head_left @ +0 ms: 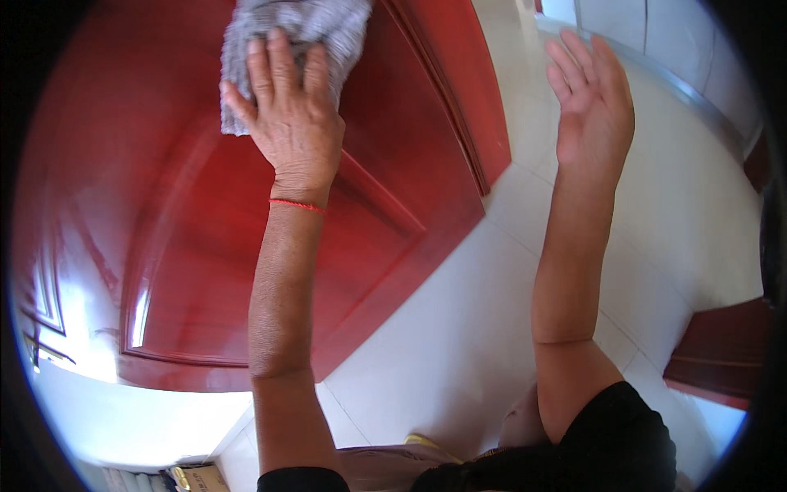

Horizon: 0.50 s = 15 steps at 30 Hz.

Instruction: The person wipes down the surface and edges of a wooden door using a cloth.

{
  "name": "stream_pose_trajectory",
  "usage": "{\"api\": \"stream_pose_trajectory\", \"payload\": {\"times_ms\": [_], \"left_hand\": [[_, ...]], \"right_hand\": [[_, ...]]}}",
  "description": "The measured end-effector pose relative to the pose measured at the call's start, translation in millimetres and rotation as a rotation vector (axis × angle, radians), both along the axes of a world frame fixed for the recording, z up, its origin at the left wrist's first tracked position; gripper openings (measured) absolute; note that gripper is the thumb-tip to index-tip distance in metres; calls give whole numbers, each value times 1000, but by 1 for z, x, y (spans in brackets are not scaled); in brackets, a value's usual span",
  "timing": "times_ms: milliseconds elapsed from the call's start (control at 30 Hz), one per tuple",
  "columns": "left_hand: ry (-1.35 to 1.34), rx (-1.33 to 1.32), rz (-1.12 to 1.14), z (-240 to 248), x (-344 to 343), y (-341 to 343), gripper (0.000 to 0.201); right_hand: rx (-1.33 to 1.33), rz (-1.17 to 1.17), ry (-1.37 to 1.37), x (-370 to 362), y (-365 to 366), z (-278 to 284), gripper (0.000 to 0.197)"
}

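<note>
Nearest the lens, two bare forearms are rising from the lower edge out of black sleeves [623, 435]. At the far left, bright light is glaring off the glossy red door [164, 246], which is filling most of the left half with its raised panels and moulded edges. The left hand [288, 115] is lying flat on that door, a thin red thread [297, 205] circling its wrist. Its fingers are spreading out and pressing down on a grey cloth [307, 33], pinning it against the upper part of the door rather than gripping it; the cloth's top is running out of view, so its full shape is probably larger than what shows. Further right, the door's edge is meeting a pale tiled floor [459, 328]. The right hand [592, 98] is hovering in the air, palm open, fingers loose and straight, holding nothing and well apart from the cloth. At the far right, dark red wood trim [721, 353] is showing.
</note>
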<state>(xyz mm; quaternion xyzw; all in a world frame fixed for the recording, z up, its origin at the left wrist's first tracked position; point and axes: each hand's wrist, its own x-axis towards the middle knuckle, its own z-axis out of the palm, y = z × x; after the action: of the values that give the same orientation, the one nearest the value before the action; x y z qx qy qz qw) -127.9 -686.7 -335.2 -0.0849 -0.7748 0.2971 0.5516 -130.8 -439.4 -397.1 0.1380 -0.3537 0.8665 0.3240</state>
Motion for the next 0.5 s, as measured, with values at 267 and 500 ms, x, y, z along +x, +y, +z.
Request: {"api": "stream_pose_trajectory", "payload": {"times_ms": [267, 500], "left_hand": [[-342, -147, -121, -20, -20, 16, 40], [-80, -192, -54, 60, -18, 10, 37]], "right_hand": [[-90, 47, -146, 4, -27, 4, 48], [-40, 24, -145, 17, -29, 17, 45]]}}
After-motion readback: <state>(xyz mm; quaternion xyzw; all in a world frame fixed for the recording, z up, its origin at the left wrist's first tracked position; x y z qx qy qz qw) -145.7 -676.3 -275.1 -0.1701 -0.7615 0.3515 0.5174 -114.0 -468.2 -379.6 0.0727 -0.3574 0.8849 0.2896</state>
